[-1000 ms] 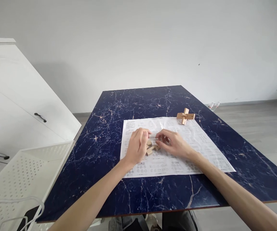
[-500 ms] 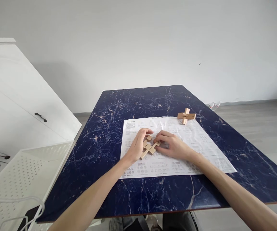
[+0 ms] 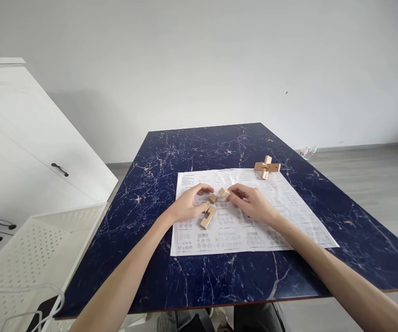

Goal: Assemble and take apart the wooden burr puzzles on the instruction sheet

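My right hand (image 3: pixel 250 201) pinches a pale wooden puzzle piece (image 3: pixel 223 192) between thumb and fingertips, just above the paper sheet (image 3: pixel 261 230). To its left, my left hand (image 3: pixel 192 203) curves in a C shape, fingers and thumb apart. Its thumb lies against another wooden piece (image 3: pixel 213 198), partly hidden by the hand. A notched wooden piece (image 3: pixel 208 217) is on the sheet just below that thumb. The sheet carries small printed diagrams.
A cross of interlocked wooden pieces (image 3: pixel 267 167) sits at the sheet's far right corner. The dark blue marbled table (image 3: pixel 199 147) ends near my lap. Left of it stand a white cabinet (image 3: pixel 29 138) and a perforated white shelf (image 3: pixel 39 249).
My right hand has lifted a wooden piece away from the others and turned it, moving slightly up. My left hand has shifted a little left, its thumb now lower beside the pieces.
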Motion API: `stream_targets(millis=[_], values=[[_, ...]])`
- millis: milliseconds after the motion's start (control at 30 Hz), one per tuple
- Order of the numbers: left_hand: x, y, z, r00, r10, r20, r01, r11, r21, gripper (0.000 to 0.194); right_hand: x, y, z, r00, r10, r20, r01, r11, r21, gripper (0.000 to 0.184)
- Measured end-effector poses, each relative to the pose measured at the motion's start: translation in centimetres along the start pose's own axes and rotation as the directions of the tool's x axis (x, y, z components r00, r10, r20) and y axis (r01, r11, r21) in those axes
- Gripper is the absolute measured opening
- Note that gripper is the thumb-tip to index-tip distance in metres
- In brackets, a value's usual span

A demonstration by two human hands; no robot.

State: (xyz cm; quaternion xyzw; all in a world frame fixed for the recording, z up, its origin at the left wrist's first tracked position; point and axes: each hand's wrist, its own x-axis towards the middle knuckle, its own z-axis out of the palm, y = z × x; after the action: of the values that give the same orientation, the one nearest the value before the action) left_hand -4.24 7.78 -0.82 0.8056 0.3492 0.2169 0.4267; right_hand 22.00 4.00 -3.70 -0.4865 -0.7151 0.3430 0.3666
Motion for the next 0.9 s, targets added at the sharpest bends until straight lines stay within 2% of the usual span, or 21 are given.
stream_targets(millis=[133,233,300,467,567,633,733,800,900], values=[[-0.2,-0.1,-1.3,0.986,-0.002,0.166,-0.009,0.998,0.069,0.069,0.1,0.3,0.0,0.994,0.107,-0.010,-0.105,0.985,0.140,0.033],[-0.3,0.0,-1.7,0.971,-0.012,0.238,-0.024,0.988,0.150,0.085,0.3,0.4,0.0,0.987,0.157,-0.029,-0.146,0.962,0.230,0.037],[-0.3,0.0,-1.6,0.969,-0.010,0.246,-0.034,0.984,0.176,0.086,0.3,0.2,0.0,0.983,0.178,-0.032,-0.164,0.952,0.260,0.037],[-0.3,0.0,-1.2,0.980,-0.002,0.197,-0.037,0.980,0.195,0.071,0.3,-0.1,-0.1,0.980,0.201,-0.014,-0.189,0.943,0.273,0.036],[-0.3,0.1,-1.2,0.981,-0.017,0.192,-0.019,0.982,0.186,0.072,0.4,0.0,-0.1,0.978,0.206,-0.022,-0.193,0.942,0.275,0.036],[-0.3,0.2,-1.2,0.983,-0.019,0.184,-0.017,0.982,0.190,0.072,0.3,0.1,0.0,0.978,0.205,-0.042,-0.192,0.958,0.214,0.035],[-0.3,0.4,-1.1,0.988,-0.019,0.156,-0.016,0.976,0.217,0.067,0.2,0.0,0.2,0.985,0.137,-0.108,-0.141,0.989,-0.036,0.030],[-0.2,0.4,-1.0,0.992,-0.016,0.128,-0.014,0.972,0.233,0.059,0.1,0.0,0.4,0.989,0.066,-0.129,-0.091,0.977,-0.195,0.026],[-0.2,0.3,-0.8,0.995,-0.018,0.100,-0.007,0.969,0.248,0.051,0.0,0.3,0.5,0.992,0.046,-0.121,-0.080,0.953,-0.293,0.022]])
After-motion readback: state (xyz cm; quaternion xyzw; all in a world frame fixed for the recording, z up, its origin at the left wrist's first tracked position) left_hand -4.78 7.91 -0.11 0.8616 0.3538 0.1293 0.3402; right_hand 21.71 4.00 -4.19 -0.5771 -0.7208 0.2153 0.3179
